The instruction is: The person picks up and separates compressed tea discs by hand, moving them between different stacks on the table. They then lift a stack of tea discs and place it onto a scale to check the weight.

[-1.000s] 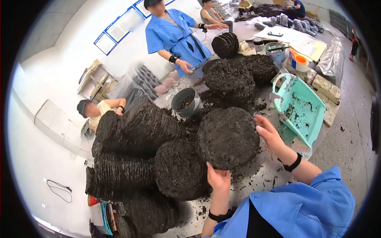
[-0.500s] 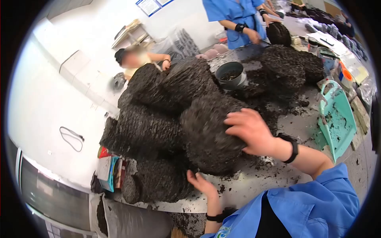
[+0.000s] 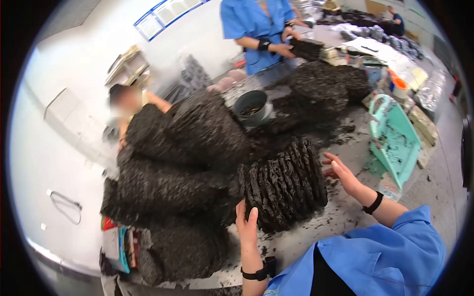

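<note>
A thick stack of dark, rough-edged sheets (image 3: 284, 185), looking like dried seaweed cakes, stands in front of me with its layers upright and side by side. My left hand (image 3: 246, 223) grips its lower left end, thumb on the near side and fingers along the outer face. At the right end, my right hand (image 3: 343, 175) is open, fingers apart and stretched toward the last layer. Left of this stack, larger piles of the same dark sheets (image 3: 168, 182) lie close by, and another stack (image 3: 187, 251) sits nearer the table's left end.
A grey-green pot (image 3: 253, 109) stands behind the stack. To the right is a turquoise dustpan (image 3: 395, 140) with dark crumbs, near an orange-rimmed container (image 3: 399, 86). Across the table a person in blue (image 3: 261, 37) holds a dark slab; another person (image 3: 126, 106) is behind the piles.
The round face turned away, and the stack now shows its layered side. My right hand came off its top to the right; my left hand moved onto its left end. The view shifted.
</note>
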`<state>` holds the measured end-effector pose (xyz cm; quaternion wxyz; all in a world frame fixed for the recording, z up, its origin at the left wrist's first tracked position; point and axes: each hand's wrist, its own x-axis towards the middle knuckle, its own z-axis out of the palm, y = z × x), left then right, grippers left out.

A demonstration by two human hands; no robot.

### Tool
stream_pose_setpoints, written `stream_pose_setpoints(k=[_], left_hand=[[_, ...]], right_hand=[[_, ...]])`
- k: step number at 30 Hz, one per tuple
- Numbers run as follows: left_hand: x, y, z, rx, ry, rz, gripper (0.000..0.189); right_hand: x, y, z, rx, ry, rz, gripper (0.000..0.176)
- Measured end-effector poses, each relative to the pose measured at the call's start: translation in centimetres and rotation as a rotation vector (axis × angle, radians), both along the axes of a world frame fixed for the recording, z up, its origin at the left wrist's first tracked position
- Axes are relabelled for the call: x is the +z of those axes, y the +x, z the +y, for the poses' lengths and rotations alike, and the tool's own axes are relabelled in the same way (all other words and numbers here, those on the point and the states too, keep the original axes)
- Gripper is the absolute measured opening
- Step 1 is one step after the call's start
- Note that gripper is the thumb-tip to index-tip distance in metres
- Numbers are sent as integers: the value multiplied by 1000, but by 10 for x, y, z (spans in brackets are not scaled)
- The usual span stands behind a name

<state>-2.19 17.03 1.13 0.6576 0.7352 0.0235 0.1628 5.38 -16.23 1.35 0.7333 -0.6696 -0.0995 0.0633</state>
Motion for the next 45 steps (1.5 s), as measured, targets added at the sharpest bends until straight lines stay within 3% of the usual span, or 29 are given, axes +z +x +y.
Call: stream_pose_setpoints(k=[1,2,4,6,8,9,10,12,13,14,16,18,20,21,23,24,25,26,28,29,33,35,36,38,45], left_hand=[[2,8,-13,-16,36,15,63],[4,16,-26,-27,78,25,62],[12,20,-46,-43,158,29,60],[13,17,-52,-19,255,42,58],[4,12,-48,-92,205,-60,55],[-17,9,-35,-87,202,-127,52],[-12,1,-33,-122,-237,-33,66],[8,-10,-34,-36,-437,4,63],[18,-12,-33,-74,-399,42,74],[13,-17,-29,-56,-391,46,74],[-1,-20,-28,41,0,276,78],[3,-23,-46,-24,349,223,73],[-14,-18,-40,-129,375,148,72],[-18,-22,-35,-131,381,156,72],[-17,-23,-23,-153,-94,110,75],[-3,-26,-19,-143,-127,163,79],[8,-27,-22,-113,-203,197,76],[14,-31,-24,-80,-281,240,73],[-6,-26,-16,-101,115,250,69],[-10,-25,-14,-120,115,228,69],[-17,-27,-26,-199,-174,72,74],[9,-34,-45,-281,-396,28,78],[10,-32,-49,-257,-398,48,78],[-2,-30,-50,-171,11,173,82],[-18,-24,-52,-56,17,148,78]], right_hand=[[-8,3,-15,-2,33,180,68],[-21,-2,-20,-25,-189,200,73],[-3,-15,-18,0,-192,180,74],[-15,-15,-22,18,-99,207,70],[-51,-3,-25,102,95,75,77],[-43,0,-26,114,106,71,77],[-28,2,-30,161,184,17,81],[-16,9,-34,189,239,-42,96],[4,9,-37,227,159,-15,99],[22,6,-38,265,79,7,103],[-6,-1,-34,214,-35,58,108],[-6,0,-29,147,-154,89,113],[23,-14,-23,149,-262,138,120],[29,-17,-22,165,-255,92,118],[47,-18,-24,208,-112,27,116],[53,-16,-26,256,21,-32,114],[49,-12,-29,204,-158,-97,110],[36,-12,-28,204,-158,-87,110],[18,-4,-25,108,-480,-106,108],[21,-8,-21,124,-347,-106,107],[43,-22,-11,219,-251,-205,104],[42,-23,-17,225,-240,-307,104],[33,-22,-19,208,-247,-242,105],[20,-19,-18,221,-315,-56,106],[7,-19,-9,150,-297,-17,105]])
